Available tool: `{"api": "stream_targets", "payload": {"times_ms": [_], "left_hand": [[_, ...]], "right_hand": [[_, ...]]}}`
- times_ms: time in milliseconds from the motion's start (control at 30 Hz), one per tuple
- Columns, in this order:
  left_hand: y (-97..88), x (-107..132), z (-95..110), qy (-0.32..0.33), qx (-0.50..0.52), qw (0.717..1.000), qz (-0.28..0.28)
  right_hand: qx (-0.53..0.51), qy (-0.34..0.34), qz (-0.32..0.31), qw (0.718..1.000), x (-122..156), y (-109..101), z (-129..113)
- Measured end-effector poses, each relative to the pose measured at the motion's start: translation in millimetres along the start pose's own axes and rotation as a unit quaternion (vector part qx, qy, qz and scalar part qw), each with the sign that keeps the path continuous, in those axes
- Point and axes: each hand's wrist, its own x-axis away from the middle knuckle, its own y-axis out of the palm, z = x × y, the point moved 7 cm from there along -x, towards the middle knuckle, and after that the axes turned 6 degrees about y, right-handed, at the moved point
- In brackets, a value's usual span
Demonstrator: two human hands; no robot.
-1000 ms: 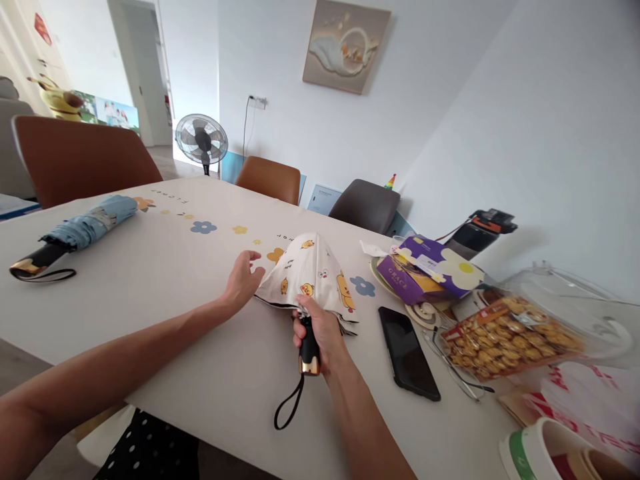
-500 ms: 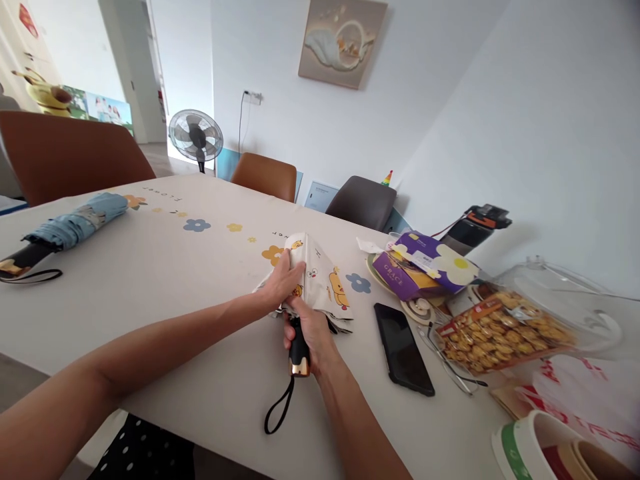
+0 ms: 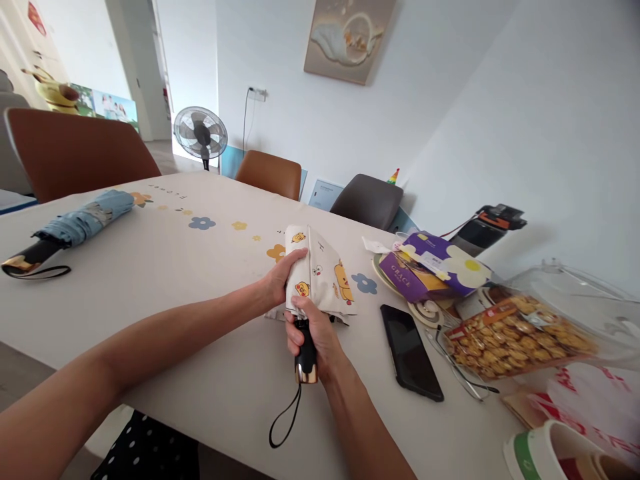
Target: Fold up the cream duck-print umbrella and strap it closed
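A cream folding umbrella with yellow cartoon figures lies collapsed over the table, its loose canopy spread out to the right. My right hand is wrapped round its black handle, close under the canopy. The handle's gold end and a black wrist loop point toward me. My left hand grips the canopy from its left side, thumb on top of the cloth; its other fingers are hidden behind the fabric. Far to the left, a light blue folded umbrella with a black and gold handle rests on the table.
Right of the umbrella lies a black phone, with eyeglasses beside it. Beyond are a purple box, a dark bottle, a clear container of snacks and a paper roll. Chairs stand along the far side.
My left thumb has shifted on the canopy, and the cloth on the near left lies smoother and narrower. My right hand keeps its hold on the handle. The view has turned slightly left.
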Motion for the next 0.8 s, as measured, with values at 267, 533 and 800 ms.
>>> {"api": "stream_targets", "payload": {"times_ms": [267,533,800], "left_hand": [[2.5,3,11,0.029,-0.009,0.999,-0.012],[-6.3,-8,9,0.011,-0.006,1.000,-0.018],[-15.5,-14,32,0.066,-0.057,0.996,-0.005]], "right_hand": [[0.005,0.001,0.031,1.000,0,1,1],[-0.017,0.038,0.006,0.999,-1,2,4],[0.005,0.020,-0.016,1.000,0,6,4]]}}
